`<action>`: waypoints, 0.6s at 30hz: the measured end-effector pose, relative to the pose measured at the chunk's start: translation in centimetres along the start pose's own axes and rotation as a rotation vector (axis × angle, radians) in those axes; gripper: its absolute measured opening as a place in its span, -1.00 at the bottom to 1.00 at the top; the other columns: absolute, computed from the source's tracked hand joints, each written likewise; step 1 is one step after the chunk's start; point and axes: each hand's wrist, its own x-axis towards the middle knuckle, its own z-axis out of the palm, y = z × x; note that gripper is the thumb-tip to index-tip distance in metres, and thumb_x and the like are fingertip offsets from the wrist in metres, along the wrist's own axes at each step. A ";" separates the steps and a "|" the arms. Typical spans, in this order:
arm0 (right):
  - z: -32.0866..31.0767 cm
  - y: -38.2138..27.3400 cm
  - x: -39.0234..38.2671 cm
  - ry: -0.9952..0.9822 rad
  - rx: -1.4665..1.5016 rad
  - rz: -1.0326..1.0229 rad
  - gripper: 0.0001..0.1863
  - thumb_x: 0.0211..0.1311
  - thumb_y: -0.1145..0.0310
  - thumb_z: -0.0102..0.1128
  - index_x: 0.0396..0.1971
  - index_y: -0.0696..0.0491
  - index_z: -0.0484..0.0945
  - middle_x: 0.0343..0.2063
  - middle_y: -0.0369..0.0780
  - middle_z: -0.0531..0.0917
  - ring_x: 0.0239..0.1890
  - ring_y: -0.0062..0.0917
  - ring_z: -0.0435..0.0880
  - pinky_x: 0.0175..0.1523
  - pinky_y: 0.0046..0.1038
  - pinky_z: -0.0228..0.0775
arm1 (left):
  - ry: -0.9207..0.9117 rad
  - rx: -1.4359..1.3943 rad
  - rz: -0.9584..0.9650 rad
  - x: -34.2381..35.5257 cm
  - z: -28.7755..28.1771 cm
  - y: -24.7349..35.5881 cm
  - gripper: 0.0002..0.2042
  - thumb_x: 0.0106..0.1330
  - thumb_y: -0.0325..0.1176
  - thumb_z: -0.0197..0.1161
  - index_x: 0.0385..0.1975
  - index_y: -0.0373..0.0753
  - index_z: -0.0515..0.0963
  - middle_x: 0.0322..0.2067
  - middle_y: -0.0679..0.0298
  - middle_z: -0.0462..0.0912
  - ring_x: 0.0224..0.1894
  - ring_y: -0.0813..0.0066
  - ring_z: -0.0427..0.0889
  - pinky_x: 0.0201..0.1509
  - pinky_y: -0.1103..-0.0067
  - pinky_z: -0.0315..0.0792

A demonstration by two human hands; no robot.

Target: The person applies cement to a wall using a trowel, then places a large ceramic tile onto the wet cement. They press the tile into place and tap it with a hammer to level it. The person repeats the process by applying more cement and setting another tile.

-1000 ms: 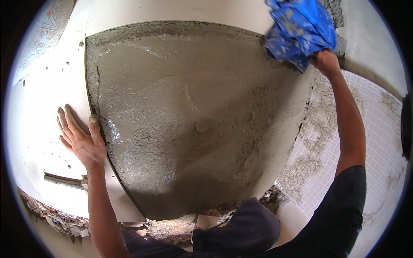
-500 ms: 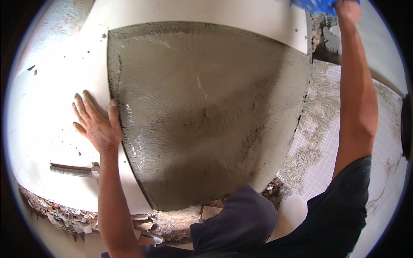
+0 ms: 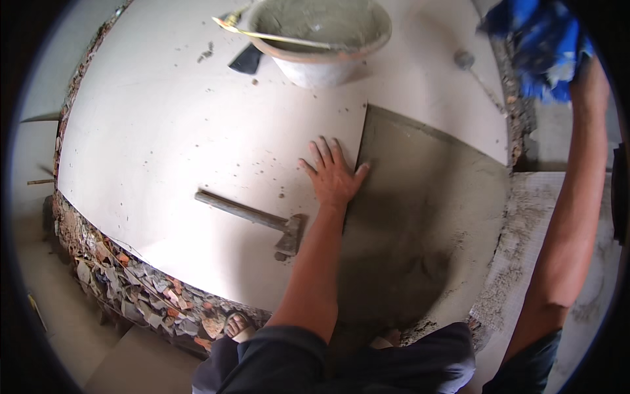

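Observation:
My left hand (image 3: pixel 333 172) lies flat with fingers spread on a large white tile (image 3: pixel 157 164), its thumb at the edge of the wet grey mortar bed (image 3: pixel 426 164). At the upper right, my right arm is stretched out, and my right hand (image 3: pixel 588 82) grips a crumpled blue bundle (image 3: pixel 541 49). Motion blurs that bundle; it looks like plastic or cloth, and my fingers are partly hidden. A hatchet-like hammer (image 3: pixel 246 211) with a long handle rests on the tile near my left forearm.
A tub (image 3: pixel 318 73) of grey mix stands at the back, with a thin yellow strip (image 3: pixel 282 38) across it and a dark flat blade (image 3: pixel 247 60) beside it. Broken rubble (image 3: pixel 154 299) lines the tile's near-left edge. Mortar-smeared mosaic flooring (image 3: pixel 518 236) lies at right.
The view has swung left, bringing the tub and whole hammer into sight. My left hand still lies at the tile's edge. More of the blue bundle now shows in my right hand.

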 end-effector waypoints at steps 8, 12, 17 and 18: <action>10.7 -26.0 -19.5 -0.905 0.339 0.412 -0.39 0.35 -0.11 -0.15 -0.11 0.24 0.47 -0.28 -0.08 0.61 -0.27 -0.40 0.64 -0.08 -0.43 0.45 | -0.685 -0.290 0.882 -5.6 -16.7 -7.2 -0.12 0.15 0.30 0.10 0.29 -0.31 0.17 0.27 -0.01 0.24 0.33 0.12 0.19 0.38 0.22 0.06; 19.1 -31.4 -33.2 -0.978 0.182 0.344 -0.53 0.32 0.04 -0.10 -0.50 0.11 0.62 -0.72 -0.27 0.56 -0.47 -0.41 0.64 -0.32 -0.19 0.42 | -0.438 -0.537 0.932 -10.4 -22.4 -16.4 -0.45 0.28 -0.21 0.21 0.22 -0.30 0.29 0.20 0.00 0.38 0.30 0.21 0.28 0.35 0.41 0.14; 12.8 -27.7 -40.0 -1.313 -0.019 -0.380 -0.82 0.04 0.27 0.08 -0.64 -0.02 0.57 -0.35 -0.21 0.63 -0.28 -0.42 0.58 -0.01 0.00 0.26 | -0.135 -0.677 0.116 -11.2 -19.9 -23.8 -0.62 0.35 -0.26 0.14 0.08 -0.33 0.43 -0.02 0.11 0.55 0.07 0.28 0.50 0.16 0.46 0.34; 8.2 -24.9 -38.4 -1.376 -0.088 -0.398 -0.84 0.06 0.27 0.07 -0.59 -0.05 0.59 -0.25 -0.20 0.62 -0.21 -0.40 0.58 0.05 -0.05 0.27 | -0.128 -0.784 0.161 -10.5 -19.1 -24.4 -0.63 0.37 -0.25 0.11 0.07 -0.34 0.43 -0.03 0.12 0.56 0.06 0.30 0.51 0.15 0.47 0.34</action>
